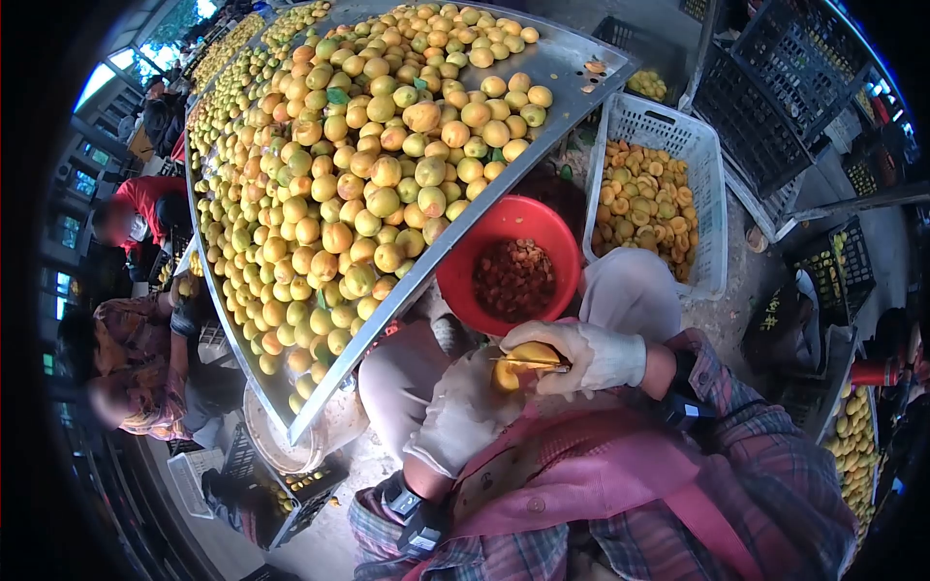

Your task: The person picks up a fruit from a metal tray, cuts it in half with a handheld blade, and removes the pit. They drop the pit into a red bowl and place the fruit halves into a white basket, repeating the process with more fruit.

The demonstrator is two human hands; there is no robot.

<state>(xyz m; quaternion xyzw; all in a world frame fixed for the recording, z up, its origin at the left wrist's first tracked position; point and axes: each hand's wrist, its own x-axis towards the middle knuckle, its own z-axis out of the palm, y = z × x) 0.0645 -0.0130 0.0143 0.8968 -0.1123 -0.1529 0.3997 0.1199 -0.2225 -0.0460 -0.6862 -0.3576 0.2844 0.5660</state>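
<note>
Both my hands wear whitish gloves and meet low in front of my chest. My left hand (pixel 469 407) is closed around the left side of a yellow apricot (pixel 511 376). My right hand (pixel 586 356) curls over the fruit from the right, its fingers closed on a small knife (pixel 539 364) whose thin blade lies across the apricot. The knife's handle is hidden in the glove. Just beyond my hands, between my knees, sits a red basin (pixel 459 281) with brown pits in it.
A metal-edged table (pixel 572 48) heaped with whole apricots (pixel 329 184) slopes toward me. Right of the basin, a white crate (pixel 712 184) holds apricot halves. Black crates (pixel 765 107) stack at far right. A white bucket (pixel 281 426) stands under the table corner; another person (pixel 145 358) sits at left.
</note>
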